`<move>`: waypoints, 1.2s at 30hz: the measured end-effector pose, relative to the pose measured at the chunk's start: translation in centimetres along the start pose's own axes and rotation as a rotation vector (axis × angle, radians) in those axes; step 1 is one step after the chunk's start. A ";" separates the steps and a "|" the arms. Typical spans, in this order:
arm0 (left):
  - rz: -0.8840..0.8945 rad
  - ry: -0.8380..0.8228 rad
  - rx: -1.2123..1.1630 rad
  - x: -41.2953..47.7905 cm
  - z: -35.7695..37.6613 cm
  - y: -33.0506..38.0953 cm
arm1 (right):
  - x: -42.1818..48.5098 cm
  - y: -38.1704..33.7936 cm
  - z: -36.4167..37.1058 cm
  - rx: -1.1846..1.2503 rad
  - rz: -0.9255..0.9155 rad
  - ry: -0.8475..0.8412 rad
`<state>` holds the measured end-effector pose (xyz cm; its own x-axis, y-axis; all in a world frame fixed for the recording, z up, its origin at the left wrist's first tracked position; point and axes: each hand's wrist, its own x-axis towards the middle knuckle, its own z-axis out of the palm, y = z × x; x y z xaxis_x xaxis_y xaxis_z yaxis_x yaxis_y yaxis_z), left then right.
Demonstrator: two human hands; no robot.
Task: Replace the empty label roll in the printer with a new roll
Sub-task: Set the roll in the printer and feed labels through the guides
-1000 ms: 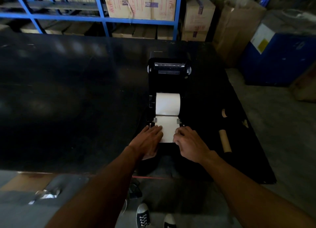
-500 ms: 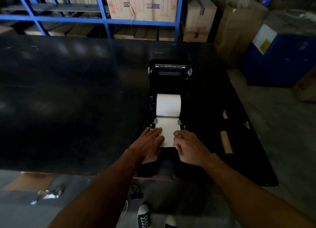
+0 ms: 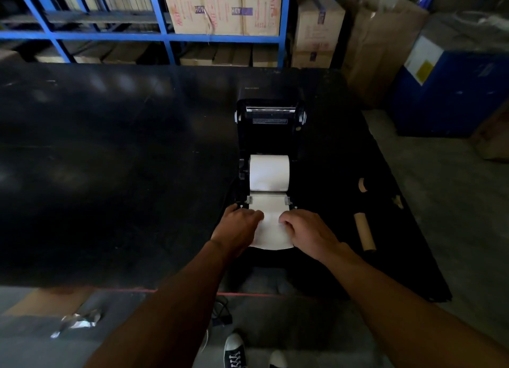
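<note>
Straight ahead, both forearms reach palm-down over the near edge of the black table (image 3: 115, 180) to the front of the open printer (image 3: 270, 130). The left hand (image 3: 237, 228) lies over the left edge of the paper strip (image 3: 271, 231); whether it pinches or only presses I cannot tell. The right hand (image 3: 305, 231) has its fingers curled onto the strip's right edge, gripping it. The new roll (image 3: 269, 172) sits in the printer's bay, its axis running left to right, and the strip runs off it toward the person. The empty cardboard core (image 3: 365, 232) lies on the table well to the right, its long axis pointing roughly away from the person.
</note>
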<state>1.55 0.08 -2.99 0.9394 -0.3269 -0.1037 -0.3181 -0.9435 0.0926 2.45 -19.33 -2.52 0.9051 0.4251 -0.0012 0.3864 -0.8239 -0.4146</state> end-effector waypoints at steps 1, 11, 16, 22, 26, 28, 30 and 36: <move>0.006 0.003 0.049 0.3 0.0 0.0 | 0.2 0.0 0.1 -0.032 -0.010 -0.010; 0.053 0.080 0.198 1.2 0.5 0.1 | 2.3 -0.1 0.7 -0.186 0.003 -0.009; 0.105 0.062 0.111 1.7 -0.1 -1.0 | 2.8 0.4 0.3 -0.048 0.072 -0.050; 0.276 0.065 0.063 2.6 -2.2 -2.8 | 3.6 0.4 -2.0 0.105 0.130 -0.136; 0.259 0.123 0.061 3.6 -4.4 -3.7 | 4.6 -0.3 -4.2 0.098 0.182 -0.049; 0.237 0.168 0.048 4.2 -5.8 -4.1 | 5.0 -0.7 -5.3 0.090 0.216 -0.006; 0.227 0.227 0.048 4.9 -7.2 -4.3 | 5.5 -1.1 -6.4 0.071 0.237 0.045; 0.176 0.422 0.054 7.8 -11.0 -4.4 | 7.5 -1.9 -9.5 0.019 0.293 0.145</move>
<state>11.70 2.27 6.68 0.8367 -0.4424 0.3228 -0.4734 -0.8806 0.0199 10.25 -18.16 6.92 0.9937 0.1119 0.0060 0.1035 -0.8958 -0.4323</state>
